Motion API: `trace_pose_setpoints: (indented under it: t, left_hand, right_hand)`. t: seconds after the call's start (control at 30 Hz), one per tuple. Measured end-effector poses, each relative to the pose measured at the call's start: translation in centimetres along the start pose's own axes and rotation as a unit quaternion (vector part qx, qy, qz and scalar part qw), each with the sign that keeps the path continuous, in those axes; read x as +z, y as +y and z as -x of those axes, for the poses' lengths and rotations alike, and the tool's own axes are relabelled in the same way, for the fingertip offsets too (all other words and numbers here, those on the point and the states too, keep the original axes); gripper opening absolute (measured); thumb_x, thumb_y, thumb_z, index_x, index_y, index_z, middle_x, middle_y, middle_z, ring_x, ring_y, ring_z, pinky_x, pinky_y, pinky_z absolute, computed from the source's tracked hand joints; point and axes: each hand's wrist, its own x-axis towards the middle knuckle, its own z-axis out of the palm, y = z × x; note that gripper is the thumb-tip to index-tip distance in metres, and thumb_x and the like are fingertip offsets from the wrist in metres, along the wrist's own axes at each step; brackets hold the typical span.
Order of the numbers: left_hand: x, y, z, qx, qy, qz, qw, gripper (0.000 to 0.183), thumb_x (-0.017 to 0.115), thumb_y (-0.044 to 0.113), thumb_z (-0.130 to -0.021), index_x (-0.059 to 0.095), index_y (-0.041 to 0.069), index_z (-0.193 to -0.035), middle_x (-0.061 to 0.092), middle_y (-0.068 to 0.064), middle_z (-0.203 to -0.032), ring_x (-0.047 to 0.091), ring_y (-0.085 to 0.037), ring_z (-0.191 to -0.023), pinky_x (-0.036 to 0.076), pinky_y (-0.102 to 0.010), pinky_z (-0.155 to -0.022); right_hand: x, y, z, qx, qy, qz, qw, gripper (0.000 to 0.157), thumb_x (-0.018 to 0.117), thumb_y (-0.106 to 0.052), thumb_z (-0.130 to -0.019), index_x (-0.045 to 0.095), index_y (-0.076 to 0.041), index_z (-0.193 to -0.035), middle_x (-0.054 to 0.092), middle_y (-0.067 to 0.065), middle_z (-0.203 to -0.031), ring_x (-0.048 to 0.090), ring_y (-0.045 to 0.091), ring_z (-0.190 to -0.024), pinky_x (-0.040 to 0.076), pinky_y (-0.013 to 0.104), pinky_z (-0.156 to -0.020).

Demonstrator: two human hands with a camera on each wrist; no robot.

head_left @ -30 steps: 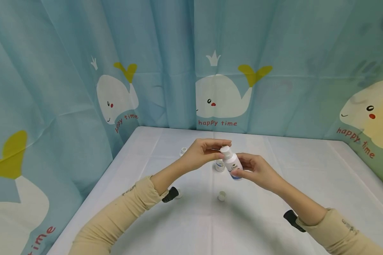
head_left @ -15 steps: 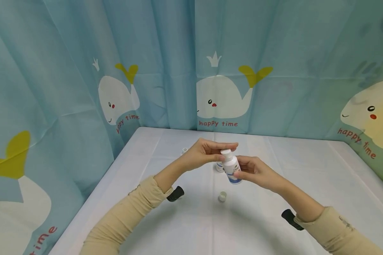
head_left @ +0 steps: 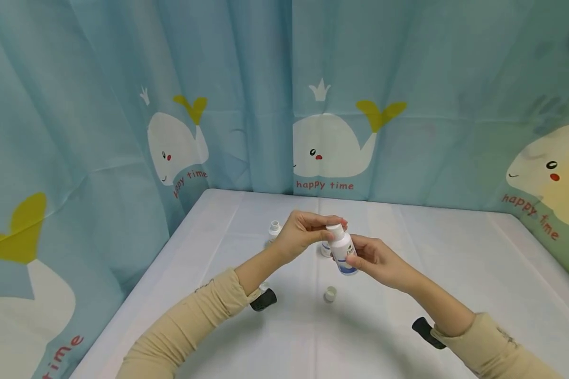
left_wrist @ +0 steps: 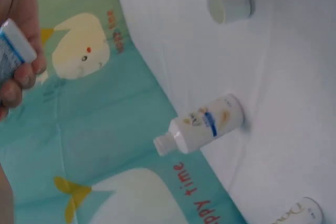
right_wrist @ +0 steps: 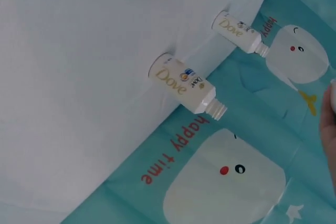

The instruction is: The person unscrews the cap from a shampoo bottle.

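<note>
One white bottle (head_left: 344, 253), tilted: left hand (head_left: 303, 234) is pinching its cap (head_left: 336, 230), right hand (head_left: 378, 263) is gripping its body, apparently unscrewing, the next move probably calling for a clean lift-off.

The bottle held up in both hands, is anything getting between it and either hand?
Nothing visible does. The left hand pinches the white cap of the held bottle, and the right hand grips its body directly. Another bottle stands partly hidden behind the held one in the head view, not between it and either hand.
</note>
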Motion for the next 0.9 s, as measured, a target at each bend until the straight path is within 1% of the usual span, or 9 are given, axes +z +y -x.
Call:
trace_pose_setpoints:
  t: [0.1,0.23,0.37,0.47,0.57,0.63,0.7,0.77,0.9]
  left_hand:
    - [0.5,-0.5,0.1,0.013,0.055,-0.016,0.9982,0.059,0.074,0.023,-0.072,0.057,-0.019,-0.109,0.057,-0.035,-0.112,0.067,-0.002,-0.094,0.054,-0.031,-0.089]
    - [1.2,-1.1,0.5,0.024,0.118,-0.018,0.9925,0.041,0.075,0.003,-0.075,0.059,-0.019,-0.105,0.059,-0.034,-0.110,0.067,-0.001,-0.090,0.056,-0.030,-0.084]
    - [1.7,-1.6,0.8,0.030,0.158,-0.062,0.9850,0.029,0.076,0.001,-0.074,0.061,-0.015,-0.093,0.063,-0.032,-0.105,0.064,0.000,-0.084,0.054,-0.023,-0.084]
    - [2.0,-2.0,1.0,0.026,0.176,-0.100,0.9790,0.024,0.075,0.000,-0.076,0.055,-0.011,-0.085,0.063,-0.028,-0.097,0.056,0.000,-0.076,0.051,-0.017,-0.079]
    - [2.4,-2.2,1.0,0.025,0.188,-0.101,0.9766,0.022,0.072,-0.004,-0.079,0.051,-0.009,-0.086,0.058,-0.021,-0.089,0.050,-0.002,-0.073,0.047,-0.015,-0.070]
    - [2.7,-2.5,1.0,0.031,0.197,-0.093,0.9755,0.022,0.070,-0.005,-0.080,0.050,-0.009,-0.090,0.054,-0.014,-0.086,0.050,-0.003,-0.074,0.045,-0.014,-0.069]
    - [3.0,-2.6,1.0,0.038,0.206,-0.085,0.9740,0.023,0.068,-0.005,-0.081,0.050,-0.009,-0.093,0.053,-0.009,-0.089,0.051,-0.003,-0.076,0.046,-0.014,-0.070]
    - [3.3,-2.8,0.8,0.047,0.211,-0.078,0.9732,0.024,0.066,-0.004,-0.082,0.049,-0.009,-0.097,0.052,-0.007,-0.092,0.050,-0.003,-0.077,0.045,-0.014,-0.071]
    - [3.5,-2.8,0.6,0.057,0.205,-0.078,0.9739,0.025,0.064,-0.001,-0.084,0.048,-0.008,-0.101,0.050,-0.010,-0.097,0.048,-0.003,-0.079,0.044,-0.014,-0.073]
  right_hand:
    - [0.2,0.2,-0.3,0.010,0.027,0.023,0.999,0.041,0.052,-0.014,-0.097,0.046,0.014,-0.126,0.059,0.030,-0.114,0.061,0.003,-0.093,0.054,0.021,-0.081]
    - [0.8,0.3,-0.6,0.023,0.068,0.060,0.996,0.041,0.058,-0.015,-0.093,0.051,0.012,-0.124,0.064,0.025,-0.110,0.062,0.002,-0.089,0.054,0.020,-0.080]
    - [1.5,0.2,-0.6,0.043,0.095,0.077,0.992,0.044,0.061,-0.015,-0.091,0.052,0.011,-0.125,0.066,0.021,-0.108,0.063,0.002,-0.086,0.054,0.020,-0.078]
    - [2.0,0.1,-0.5,0.063,0.106,0.078,0.989,0.046,0.063,-0.015,-0.090,0.052,0.011,-0.126,0.067,0.020,-0.107,0.064,0.003,-0.086,0.055,0.020,-0.076]
    - [2.2,-0.1,-0.6,0.076,0.118,0.083,0.987,0.046,0.065,-0.014,-0.088,0.053,0.010,-0.125,0.068,0.019,-0.105,0.066,0.006,-0.087,0.055,0.020,-0.076]
    - [2.3,-0.2,-0.6,0.080,0.126,0.083,0.985,0.045,0.066,-0.014,-0.087,0.055,0.010,-0.123,0.068,0.020,-0.104,0.067,0.010,-0.086,0.055,0.020,-0.074]
    - [2.5,-0.2,-0.8,0.086,0.131,0.077,0.985,0.044,0.067,-0.015,-0.087,0.056,0.009,-0.121,0.068,0.020,-0.103,0.068,0.012,-0.086,0.056,0.019,-0.073]
    - [2.5,-0.3,-0.9,0.091,0.137,0.071,0.984,0.043,0.068,-0.016,-0.086,0.057,0.009,-0.120,0.069,0.019,-0.102,0.069,0.014,-0.085,0.056,0.020,-0.073]
    - [2.5,-0.5,-0.8,0.098,0.148,0.074,0.981,0.045,0.068,-0.017,-0.086,0.057,0.009,-0.120,0.070,0.017,-0.099,0.068,0.010,-0.083,0.056,0.020,-0.074]
